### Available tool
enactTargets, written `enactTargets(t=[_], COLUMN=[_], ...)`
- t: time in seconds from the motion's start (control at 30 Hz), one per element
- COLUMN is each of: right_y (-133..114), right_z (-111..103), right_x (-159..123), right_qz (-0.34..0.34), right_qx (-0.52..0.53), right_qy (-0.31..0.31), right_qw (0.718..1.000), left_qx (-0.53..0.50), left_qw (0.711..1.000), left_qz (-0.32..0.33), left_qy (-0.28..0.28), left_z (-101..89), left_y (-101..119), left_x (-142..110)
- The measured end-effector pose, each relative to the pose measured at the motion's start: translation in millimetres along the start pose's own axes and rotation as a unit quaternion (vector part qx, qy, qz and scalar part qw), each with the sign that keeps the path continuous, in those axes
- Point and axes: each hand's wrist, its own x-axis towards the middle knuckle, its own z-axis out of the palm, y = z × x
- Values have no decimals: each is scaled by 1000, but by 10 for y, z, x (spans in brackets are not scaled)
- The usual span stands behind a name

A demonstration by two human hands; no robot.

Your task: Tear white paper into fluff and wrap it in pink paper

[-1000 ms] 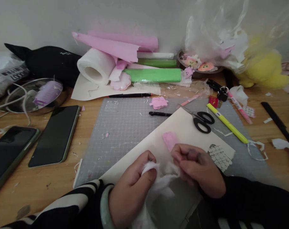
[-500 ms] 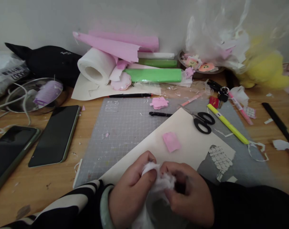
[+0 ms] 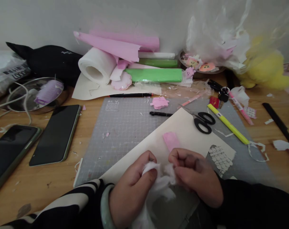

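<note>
My left hand (image 3: 134,187) is closed around a wad of white cotton stuffing (image 3: 162,186), gripping it between thumb and bent fingers. Loose, wispy stuffing hangs below the hand toward the bottom edge. My right hand (image 3: 197,176) pinches a thin tuft drawn out to the right, still joined to the rest by wisps. Just beyond the right fingertips, a small pink paper piece (image 3: 171,140) lies on a cream sheet (image 3: 144,144), its lower end partly covered by that hand. Black-handled scissors (image 3: 204,123) rest on the sheet's right part.
A grey cutting mat (image 3: 120,124) lies under the sheet. Two phones (image 3: 56,136) are at left, near a metal bowl (image 3: 23,101). Behind stand a white paper roll (image 3: 97,65) and green packs (image 3: 156,75). A yellow marker (image 3: 227,124) and keys (image 3: 222,95) lie at right.
My right hand has moved to the right and slightly up, pulling a tuft away from the wad. It now covers the pink piece's lower end. My left hand has hardly moved.
</note>
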Motion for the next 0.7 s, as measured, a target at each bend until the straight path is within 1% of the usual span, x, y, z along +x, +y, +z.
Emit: enactTargets(t=[0.03,0.1,0.13,0.17,0.27,0.37,0.4,0.43,0.5,0.57,0.6,0.63,0.7], right_y=[-3,-3,-2,-1,18,61,70,73,60,38,29,22,12], right_z=[8,17,14,7,-17,-22,-24,-26,-31,-29,-24,-19,-13], right_x=[-3,-8,-9,-9,-2,-1,-1,0,5,9,10,9,6], right_qz=[-2,-27,-32,-24,-2,-48,-59,-64,-45,-6,8,10,-6], right_qx=[-17,-39,-31,-15,15,-29,-38,-33,-14,9,14,17,20], right_qy=[3,0,-7,-29,-38,-39,-63,-73,-64,-40,-38,-43,-65], right_qw=[1000,999,999,999,999,998,996,995,997,999,999,999,998], left_qx=[-2,-11,-14,-13,-10,-19,-22,-21,-13,-8,-11,-16,-27], left_qw=[1000,1000,1000,1000,1000,1000,1000,1000,1000,1000,1000,1000,999], left_qz=[2,2,0,-1,4,4,2,0,-2,-3,-3,-4,-7], left_qy=[1,-7,-11,-13,-7,-9,-11,-10,-6,-2,-4,-10,-18], left_z=[0,0,0,1,5,7,6,5,2,-1,-1,-2,-1], left_y=[-7,-16,-16,-15,-7,-7,-10,-13,-20,-25,-25,-25,-24], left_x=[1,4,5,7,9,7,6,5,4,3,3,4,6])
